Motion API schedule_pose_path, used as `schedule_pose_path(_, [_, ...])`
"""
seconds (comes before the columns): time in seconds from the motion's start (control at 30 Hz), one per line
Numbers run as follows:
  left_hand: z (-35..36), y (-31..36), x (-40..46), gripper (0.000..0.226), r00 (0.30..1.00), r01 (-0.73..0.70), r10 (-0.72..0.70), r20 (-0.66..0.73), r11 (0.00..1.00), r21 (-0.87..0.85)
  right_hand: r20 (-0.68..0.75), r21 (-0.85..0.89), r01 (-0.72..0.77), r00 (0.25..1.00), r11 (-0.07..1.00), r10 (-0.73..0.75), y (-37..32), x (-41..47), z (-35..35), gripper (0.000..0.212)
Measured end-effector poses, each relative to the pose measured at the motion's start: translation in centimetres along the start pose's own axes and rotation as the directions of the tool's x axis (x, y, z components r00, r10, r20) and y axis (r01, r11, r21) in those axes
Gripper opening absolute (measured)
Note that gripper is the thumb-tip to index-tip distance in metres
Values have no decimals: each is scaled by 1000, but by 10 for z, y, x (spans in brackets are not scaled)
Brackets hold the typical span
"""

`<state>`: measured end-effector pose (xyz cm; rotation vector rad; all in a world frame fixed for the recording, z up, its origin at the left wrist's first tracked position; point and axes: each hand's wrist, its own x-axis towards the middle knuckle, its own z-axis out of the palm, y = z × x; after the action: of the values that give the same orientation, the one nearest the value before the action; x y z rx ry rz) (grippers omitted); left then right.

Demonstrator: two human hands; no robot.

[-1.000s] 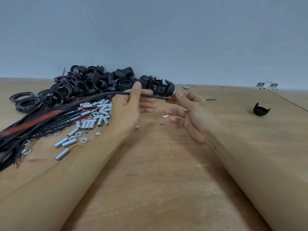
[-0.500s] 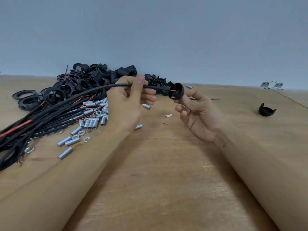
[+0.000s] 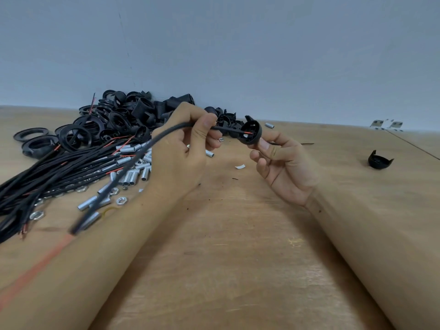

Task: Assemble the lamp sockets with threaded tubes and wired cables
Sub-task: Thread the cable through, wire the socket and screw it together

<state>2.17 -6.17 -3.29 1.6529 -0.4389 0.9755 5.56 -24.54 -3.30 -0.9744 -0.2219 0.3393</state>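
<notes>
Left hand (image 3: 177, 158) has its fingers curled round a black sheathed cable (image 3: 152, 145), thumb pinning it near the end, up above the wooden table (image 3: 238, 258). Red wire tip pokes into the round black plastic socket cap (image 3: 250, 134), pinched by the right hand (image 3: 283, 167) at its fingertips. Cable's tail looks blurry, so can't say where it ends. Silver threaded tubes (image 3: 133, 175) sit beside the black cable bundle (image 3: 47, 177).

blurred cable (image 3: 133, 163) tail below wrist
</notes>
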Motion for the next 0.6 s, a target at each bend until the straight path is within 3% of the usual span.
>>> schedule_pose_path(0.1, [0,-1,-1,14,999,-51,51,8,996,73,4,-6,-1,1000,1000,1,0,-1,1,14])
schedule_pose_path(0.23, [-2,0,-2,14,998,-55,51,46,995,78,13,-47,7,1000,999,-7,1,-1,3,17])
schedule_pose_path(0.4, [-1,1,4,17,967,251,-246,58,961,-115,-12,-218,87,996,972,-92,1,-3,3,13])
schedule_pose_path(0.5, [-1,-1,5,17,950,313,-308,55,944,-106,-40,-524,209,962,826,-269,5,-3,3,18])
schedule_pose_path(0.53, [-2,0,5,18,945,325,-321,53,940,-107,-34,-560,239,950,793,-309,7,-3,3,19])
schedule_pose_path(0.6, [-2,0,6,21,915,402,-398,65,895,-192,-40,-502,250,950,828,-311,6,-3,5,21])
